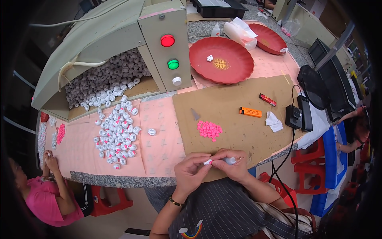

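Between my two hands is a small white piece with a pink part [207,162], held over the cardboard's near edge. My left hand [188,173] is closed, its thumb and forefinger pinching the white piece. My right hand [235,166] is closed too, its fingertips at the pink part. A small pale bottle [230,160] is tucked in the right hand's fingers. Beyond the hands, many loose pink bits [209,130] lie on the brown cardboard [234,147]. To the left, a heap of white ring-like pieces [119,133], several with pink parts, covers the pink sheet.
A grey machine [175,40] with red and green buttons holds more such pieces. Red scalloped trays [223,73] stand at the back. An orange lighter [250,112], a red tube [267,99], crumpled tissue [273,121] and a cabled black device [293,116] lie right. Another person [51,191] sits left.
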`<state>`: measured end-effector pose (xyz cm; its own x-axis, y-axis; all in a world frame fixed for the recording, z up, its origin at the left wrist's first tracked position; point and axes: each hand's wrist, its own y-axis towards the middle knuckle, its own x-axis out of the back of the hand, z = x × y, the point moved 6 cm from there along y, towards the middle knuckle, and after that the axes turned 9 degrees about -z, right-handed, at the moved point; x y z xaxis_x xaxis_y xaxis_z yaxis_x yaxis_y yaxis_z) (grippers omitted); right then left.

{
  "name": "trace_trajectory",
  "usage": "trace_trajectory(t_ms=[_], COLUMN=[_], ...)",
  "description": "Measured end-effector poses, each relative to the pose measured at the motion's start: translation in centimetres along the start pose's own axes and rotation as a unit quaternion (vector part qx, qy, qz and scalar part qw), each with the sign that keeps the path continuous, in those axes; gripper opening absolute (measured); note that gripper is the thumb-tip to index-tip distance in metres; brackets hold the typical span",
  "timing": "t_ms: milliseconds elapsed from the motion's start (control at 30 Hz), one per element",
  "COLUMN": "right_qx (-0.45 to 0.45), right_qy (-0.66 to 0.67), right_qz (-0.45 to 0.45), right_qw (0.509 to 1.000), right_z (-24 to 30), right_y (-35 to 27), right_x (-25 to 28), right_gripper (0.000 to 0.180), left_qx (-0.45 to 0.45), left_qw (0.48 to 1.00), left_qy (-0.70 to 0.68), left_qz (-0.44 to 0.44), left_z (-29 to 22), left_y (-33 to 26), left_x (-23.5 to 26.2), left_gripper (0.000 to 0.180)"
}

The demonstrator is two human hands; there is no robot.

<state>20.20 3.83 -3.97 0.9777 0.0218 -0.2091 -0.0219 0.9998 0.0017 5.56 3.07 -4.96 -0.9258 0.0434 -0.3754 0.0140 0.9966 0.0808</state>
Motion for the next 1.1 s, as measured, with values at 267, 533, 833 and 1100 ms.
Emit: trace_trajectory(t_ms=[267,533,833,1100], right_qx=[0.087,0.137,0.183,0.183], right_qy=[-0.081,-0.104,-0.137,-0.137], right_qz=[0.014,0.015,0.018,0.026], right_qw=[0.993,0.985,0.973,0.973], right_z=[0.5,0.8,1.4,1.4], right_y=[0.1,0.2,-0.1,0.0], right_x=[-0.4,-0.3,-0.5,-0.8], right_gripper=[0.010,0.009,0.010,0.014], left_qx=[0.050,0.058,0.034,0.035], left_qw=[0.999,0.998,0.999,0.999], left_qy=[0.005,0.004,0.019,0.037], left_qz=[-0.009,0.005,0.025,-0.005], left_z=[0.7,0.6,0.0,0.0], left_y=[-0.1,0.1,0.4,0.3], left_x=[0.1,0.1,0.2,0.3], left_gripper=[0.025,0.025,0.023,0.023])
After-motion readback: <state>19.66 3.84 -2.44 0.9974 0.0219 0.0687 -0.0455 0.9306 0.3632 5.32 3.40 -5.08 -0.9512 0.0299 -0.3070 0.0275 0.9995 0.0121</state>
